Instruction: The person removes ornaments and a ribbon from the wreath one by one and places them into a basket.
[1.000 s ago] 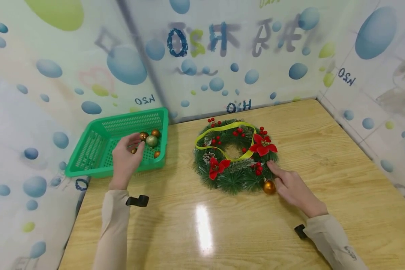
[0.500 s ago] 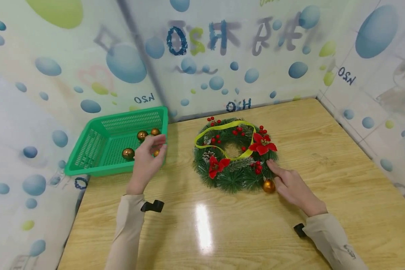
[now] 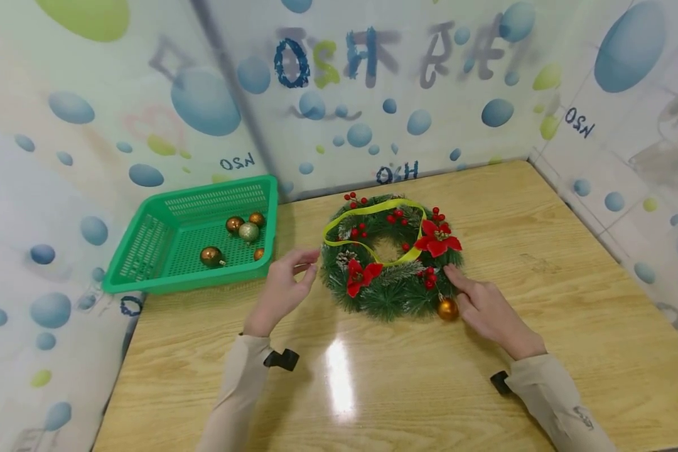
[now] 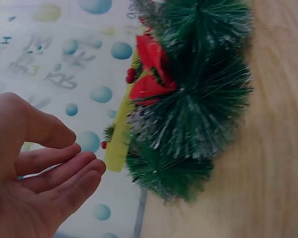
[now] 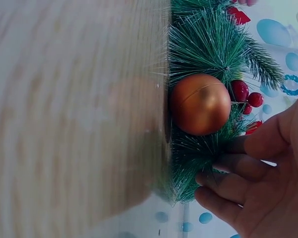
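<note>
A green Christmas wreath (image 3: 388, 301) lies on the table, with red poinsettia flowers (image 3: 363, 276), red berries and frosted sprigs. A yellow ribbon (image 3: 402, 204) loops over its top. My left hand (image 3: 285, 285) is at the wreath's left side, fingertips close to the ribbon; the left wrist view shows its fingers loosely bent with nothing between them. On the opposite side, my right hand (image 3: 490, 314) touches the outer greenery with extended fingers, some tips hidden among the needles. Beside its thumb, a copper-orange bauble (image 5: 200, 104) hangs at the wreath's front right edge.
A green plastic basket (image 3: 147, 251) stands at the back left of the wooden table (image 3: 542, 263). Inside it are several brown and orange baubles (image 3: 210, 255) and a pale gold-green one (image 3: 249, 231). Patterned walls (image 3: 328, 125) close off the back and sides.
My left hand has moved right, from over the basket to the wreath's left edge, and the pale bauble in the basket shows again. My right hand stays at the wreath.
</note>
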`<move>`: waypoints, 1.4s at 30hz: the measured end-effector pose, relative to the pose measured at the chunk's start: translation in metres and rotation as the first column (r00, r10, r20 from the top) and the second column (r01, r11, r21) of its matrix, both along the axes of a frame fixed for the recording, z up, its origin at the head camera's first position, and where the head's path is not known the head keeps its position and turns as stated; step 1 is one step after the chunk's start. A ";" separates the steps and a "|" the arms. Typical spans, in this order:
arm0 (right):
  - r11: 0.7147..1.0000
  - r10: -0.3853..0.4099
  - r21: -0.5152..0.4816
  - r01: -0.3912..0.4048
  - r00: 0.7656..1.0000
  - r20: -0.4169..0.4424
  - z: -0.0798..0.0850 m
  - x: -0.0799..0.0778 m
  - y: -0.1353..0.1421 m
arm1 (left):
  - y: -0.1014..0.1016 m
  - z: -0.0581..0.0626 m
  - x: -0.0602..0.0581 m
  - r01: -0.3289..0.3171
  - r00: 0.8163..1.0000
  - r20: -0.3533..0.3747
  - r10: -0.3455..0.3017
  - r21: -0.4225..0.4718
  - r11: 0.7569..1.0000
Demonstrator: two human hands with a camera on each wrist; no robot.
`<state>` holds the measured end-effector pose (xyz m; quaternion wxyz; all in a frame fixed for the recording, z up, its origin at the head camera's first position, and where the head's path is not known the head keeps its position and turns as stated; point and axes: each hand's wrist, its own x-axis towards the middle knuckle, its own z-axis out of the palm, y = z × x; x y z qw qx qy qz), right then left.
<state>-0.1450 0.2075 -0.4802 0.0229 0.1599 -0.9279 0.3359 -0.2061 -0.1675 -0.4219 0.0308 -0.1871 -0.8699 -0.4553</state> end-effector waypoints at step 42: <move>0.999 0.019 0.048 -0.020 0.999 0.027 0.008 0.005 -0.004 | 0.013 -0.044 0.002 -0.019 0.991 0.130 0.035 -0.118 0.993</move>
